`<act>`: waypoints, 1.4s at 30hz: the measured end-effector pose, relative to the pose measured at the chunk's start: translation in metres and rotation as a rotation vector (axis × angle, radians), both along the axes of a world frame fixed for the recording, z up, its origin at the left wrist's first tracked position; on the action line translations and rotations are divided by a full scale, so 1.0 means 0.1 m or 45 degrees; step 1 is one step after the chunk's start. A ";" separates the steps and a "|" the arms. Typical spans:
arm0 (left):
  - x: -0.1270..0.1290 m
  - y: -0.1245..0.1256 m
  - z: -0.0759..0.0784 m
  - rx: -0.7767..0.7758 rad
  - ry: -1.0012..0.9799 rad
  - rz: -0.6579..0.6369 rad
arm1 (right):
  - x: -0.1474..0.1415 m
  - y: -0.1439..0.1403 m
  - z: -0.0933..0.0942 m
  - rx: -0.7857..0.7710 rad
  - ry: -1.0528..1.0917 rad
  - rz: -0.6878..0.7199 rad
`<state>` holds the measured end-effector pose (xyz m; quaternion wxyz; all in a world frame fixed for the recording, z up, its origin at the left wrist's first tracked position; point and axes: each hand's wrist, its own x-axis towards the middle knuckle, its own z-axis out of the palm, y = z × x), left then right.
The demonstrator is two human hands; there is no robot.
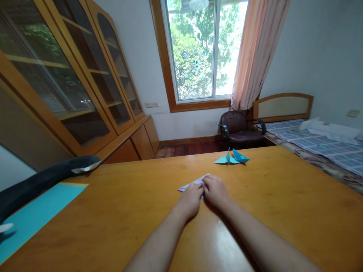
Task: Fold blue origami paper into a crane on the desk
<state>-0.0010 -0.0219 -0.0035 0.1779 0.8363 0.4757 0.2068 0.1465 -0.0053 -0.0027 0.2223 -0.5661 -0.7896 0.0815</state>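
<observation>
I see my left hand (190,199) & right hand (216,190) pressing pale folded paper (195,183) flat on glossy wood table (283,196), blue paper crane (231,158) beyond, window (202,49) & bed (320,141) behind.

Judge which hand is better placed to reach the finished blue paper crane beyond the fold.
Right, probably. The blue paper crane sits beyond and to the right of the pale folded paper; the right hand is nearer it than the left hand. Both press the paper.
</observation>
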 end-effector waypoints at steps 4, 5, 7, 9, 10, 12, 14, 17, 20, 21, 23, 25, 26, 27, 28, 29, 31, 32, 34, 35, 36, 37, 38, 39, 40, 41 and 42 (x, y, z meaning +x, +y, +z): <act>-0.03 0.04 -0.02 0.045 -0.114 -0.280 | 0.01 0.04 -0.10 -0.037 0.069 0.045; -0.04 0.06 -0.04 0.058 -0.143 -0.294 | 0.00 0.05 -0.12 -0.069 0.060 0.065; -0.06 0.08 -0.07 0.088 -0.173 -0.288 | 0.00 0.04 -0.15 -0.138 0.026 0.090; -0.08 0.09 -0.10 0.102 -0.126 -0.219 | 0.00 0.03 -0.15 -0.186 -0.013 0.093; -0.09 0.10 -0.12 0.102 -0.071 -0.151 | -0.01 0.02 -0.15 -0.198 -0.031 0.090; -0.10 0.11 -0.14 0.098 0.084 0.031 | -0.01 0.01 -0.14 -0.208 -0.059 0.090; -0.11 0.11 -0.15 0.089 0.246 0.210 | -0.02 0.00 -0.13 -0.210 -0.082 0.087; -0.11 0.11 -0.17 0.070 0.404 0.334 | -0.03 0.00 -0.13 -0.208 -0.107 0.075; -0.09 0.10 -0.18 0.046 0.496 0.331 | -0.04 -0.01 -0.13 -0.183 -0.128 0.070; -0.08 0.10 -0.18 0.040 0.520 0.324 | -0.04 -0.01 -0.13 -0.170 -0.136 0.075; -0.06 0.09 -0.20 0.033 0.550 0.305 | -0.05 -0.03 -0.13 -0.147 -0.152 0.097; -0.04 0.08 -0.21 0.038 0.563 0.281 | -0.06 -0.04 -0.12 -0.124 -0.164 0.130; -0.03 0.07 -0.21 0.045 0.567 0.267 | -0.07 -0.05 -0.12 -0.117 -0.168 0.152; -0.02 0.06 -0.21 0.050 0.571 0.257 | -0.08 -0.06 -0.12 -0.114 -0.170 0.176; -0.01 0.06 -0.21 0.054 0.573 0.247 | -0.09 -0.07 -0.12 -0.114 -0.169 0.198; 0.00 0.05 -0.21 0.056 0.574 0.239 | -0.10 -0.08 -0.12 -0.123 -0.166 0.215; 0.01 0.04 -0.19 0.052 0.569 0.227 | -0.12 -0.09 -0.14 -0.159 -0.155 0.231; 0.00 0.03 -0.18 0.044 0.562 0.227 | -0.13 -0.09 -0.15 -0.179 -0.148 0.228; -0.01 0.01 -0.15 0.010 0.546 0.245 | -0.13 -0.09 -0.17 -0.214 -0.138 0.220; -0.01 0.00 -0.13 -0.016 0.541 0.256 | -0.13 -0.09 -0.18 -0.224 -0.134 0.218; -0.02 -0.01 -0.12 -0.043 0.536 0.261 | -0.13 -0.08 -0.18 -0.227 -0.131 0.216; -0.03 -0.01 -0.10 -0.070 0.534 0.263 | -0.12 -0.08 -0.19 -0.226 -0.129 0.216; -0.05 -0.02 -0.07 -0.096 0.534 0.259 | -0.12 -0.08 -0.19 -0.222 -0.128 0.218; -0.06 -0.03 -0.05 -0.122 0.536 0.251 | -0.12 -0.07 -0.20 -0.218 -0.128 0.222; -0.07 -0.04 -0.02 -0.149 0.540 0.243 | -0.11 -0.07 -0.20 -0.213 -0.128 0.226; -0.09 -0.04 0.00 -0.178 0.547 0.236 | -0.11 -0.08 -0.19 -0.206 -0.129 0.231; -0.11 -0.05 0.03 -0.210 0.555 0.230 | -0.11 -0.08 -0.19 -0.198 -0.128 0.235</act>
